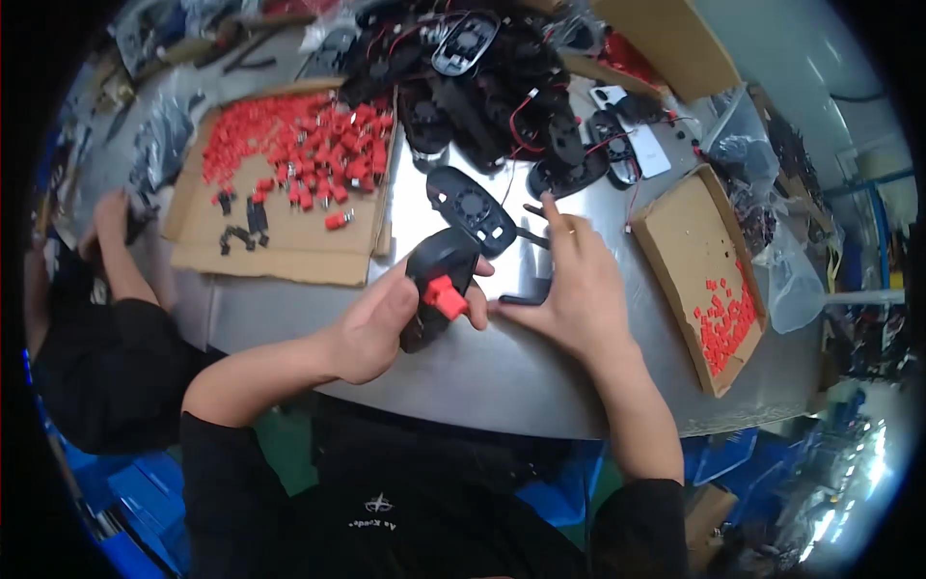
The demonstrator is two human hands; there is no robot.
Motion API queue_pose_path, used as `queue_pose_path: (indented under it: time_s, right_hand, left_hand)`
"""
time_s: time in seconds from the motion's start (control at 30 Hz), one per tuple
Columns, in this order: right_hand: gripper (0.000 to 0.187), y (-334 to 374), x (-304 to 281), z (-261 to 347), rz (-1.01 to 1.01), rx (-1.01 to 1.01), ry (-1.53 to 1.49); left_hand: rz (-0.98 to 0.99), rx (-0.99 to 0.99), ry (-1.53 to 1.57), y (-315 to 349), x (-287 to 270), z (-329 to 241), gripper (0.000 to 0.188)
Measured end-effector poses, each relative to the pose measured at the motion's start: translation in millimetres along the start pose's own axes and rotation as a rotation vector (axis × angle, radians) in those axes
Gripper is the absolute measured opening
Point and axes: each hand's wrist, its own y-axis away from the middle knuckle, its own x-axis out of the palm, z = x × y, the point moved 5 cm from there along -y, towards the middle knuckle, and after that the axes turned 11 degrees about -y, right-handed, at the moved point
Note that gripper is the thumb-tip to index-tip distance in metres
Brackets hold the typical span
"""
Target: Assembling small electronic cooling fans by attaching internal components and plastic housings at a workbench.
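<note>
My left hand (371, 328) is closed around a black oval plastic housing (446, 253), tilted up over the table. A red plastic block (446, 297) sits against the housing's side facing me, beside my thumb. My right hand (582, 285) is just to the right, its thumb and fingers spread apart. Dark strips (526, 301) show beside its thumb and fingers; whether they touch the hand I cannot tell. Behind the held housing, another black oval housing (473, 209) with a round grille lies on the metal table (463, 376).
A cardboard tray (299, 265) of red blocks and a few black pieces lies left. A shallow cardboard box (666, 227) with small red pieces lies right. Black housings with wires (482, 106) pile up at the back, near a white phone-like slab (648, 150). Another person's arm (121, 251) is at far left.
</note>
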Motion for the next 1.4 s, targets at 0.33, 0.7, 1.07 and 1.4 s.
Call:
queue_pose_path:
  time_s: [0.33, 0.7, 1.07, 1.4]
  right_hand:
    - [0.034, 23, -20, 18, -0.079, -0.117, -0.595]
    - [0.022, 26, -1, 28, 0.019, -0.198, -0.861]
    - [0.018, 27, 4, 29, 0.171, -0.087, -0.941]
    - [0.021, 27, 4, 19, 0.156, -0.159, -0.821]
  left_hand:
    - [-0.006, -0.055, 0.100, -29, 37, 29, 0.080]
    - [0.073, 0.105, -0.308, -15, 36, 15, 0.079]
    - [0.088, 0.111, -0.312, -7, 33, 17, 0.076]
    - [0.028, 0.076, -0.553, -11, 35, 14, 0.069]
